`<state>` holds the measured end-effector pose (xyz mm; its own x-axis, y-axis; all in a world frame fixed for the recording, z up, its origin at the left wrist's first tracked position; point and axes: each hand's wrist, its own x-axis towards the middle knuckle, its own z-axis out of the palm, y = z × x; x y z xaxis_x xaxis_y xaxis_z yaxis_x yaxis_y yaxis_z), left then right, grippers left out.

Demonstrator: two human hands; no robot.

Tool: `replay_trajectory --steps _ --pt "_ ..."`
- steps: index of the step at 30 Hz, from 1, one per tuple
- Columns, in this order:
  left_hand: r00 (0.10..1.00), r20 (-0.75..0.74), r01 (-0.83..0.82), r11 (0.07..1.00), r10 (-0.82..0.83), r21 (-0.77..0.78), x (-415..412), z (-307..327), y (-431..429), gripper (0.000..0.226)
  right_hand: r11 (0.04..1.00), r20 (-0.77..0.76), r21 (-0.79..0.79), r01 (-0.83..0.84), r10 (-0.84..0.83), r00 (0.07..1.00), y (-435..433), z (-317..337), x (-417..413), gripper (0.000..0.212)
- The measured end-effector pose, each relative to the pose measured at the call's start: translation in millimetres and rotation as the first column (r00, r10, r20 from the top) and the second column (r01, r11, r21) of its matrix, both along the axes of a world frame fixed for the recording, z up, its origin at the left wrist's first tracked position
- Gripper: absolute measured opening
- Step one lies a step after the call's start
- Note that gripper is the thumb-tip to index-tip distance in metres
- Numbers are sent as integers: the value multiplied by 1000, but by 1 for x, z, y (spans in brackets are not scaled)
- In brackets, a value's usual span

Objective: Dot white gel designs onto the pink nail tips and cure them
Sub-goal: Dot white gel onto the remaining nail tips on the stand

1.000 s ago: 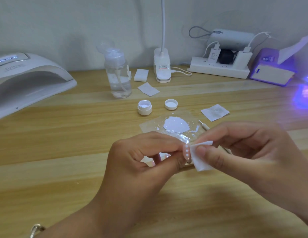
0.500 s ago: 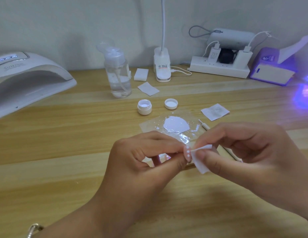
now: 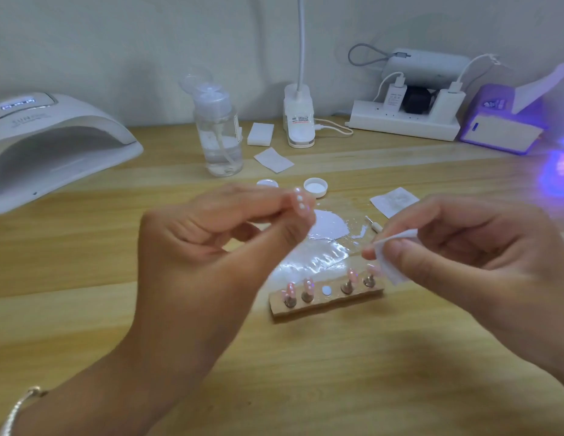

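Pale wooden tabletop (image 3: 148, 272) is carrying the setup. Left hand (image 3: 217, 234) is pinching a pink nail tip with white gel dots (image 3: 299, 202) between thumb and fingertips, holding it raised off the surface. Right hand (image 3: 463, 253) is gripping a small folded white wipe (image 3: 391, 262), just right of the pinched tip and apart from it. Below and between both grips, a wooden strip holder (image 3: 328, 305) is carrying four more pink tips (image 3: 308, 284) on metal pegs. Beyond the grips, a white gel puddle on clear film (image 3: 326, 223) is lying flat. A white arched curing lamp (image 3: 54, 146) is sitting well left of the left-hand grip.
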<state>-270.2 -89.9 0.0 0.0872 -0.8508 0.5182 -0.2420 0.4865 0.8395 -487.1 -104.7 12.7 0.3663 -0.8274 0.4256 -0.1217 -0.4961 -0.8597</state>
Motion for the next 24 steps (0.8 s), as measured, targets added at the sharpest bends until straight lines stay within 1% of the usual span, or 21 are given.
replay_trajectory --steps 2,6,9,13,15,16,19,22,24 --pt "1000 19 6 999 -7 40 7 -3 -6 12 1000 39 19 19 -20 999 -2 -1 -1 8" --pt "999 -38 22 996 -18 92 14 -8 -13 16 998 44 37 41 -43 998 -3 -3 -1 9" --pt "996 -80 40 994 -32 105 16 -8 -13 15 998 35 44 51 -52 998 -4 -5 0 11" --pt "992 -117 56 994 -45 96 11 -5 -10 9 995 32 62 74 -76 997 -6 -8 -2 5" --pt "976 -200 100 992 -82 81 4 -3 -6 9 992 18 74 103 -105 994 -7 -9 -2 4" --pt "974 -205 118 989 -98 86 0 -3 -3 10 990 13 81 116 -117 993 -8 -9 -3 4" --pt "992 -50 125 982 -119 143 -10 -9 3 7 984 -9 100 148 -148 989 -13 -10 -7 7" --pt "984 74 147 968 -165 206 -16 -13 3 6 979 -25 119 164 -162 986 -17 -12 -12 23" --pt "972 187 105 976 -141 190 -20 -15 0 6 976 -29 120 184 -182 983 -20 -13 -15 27"
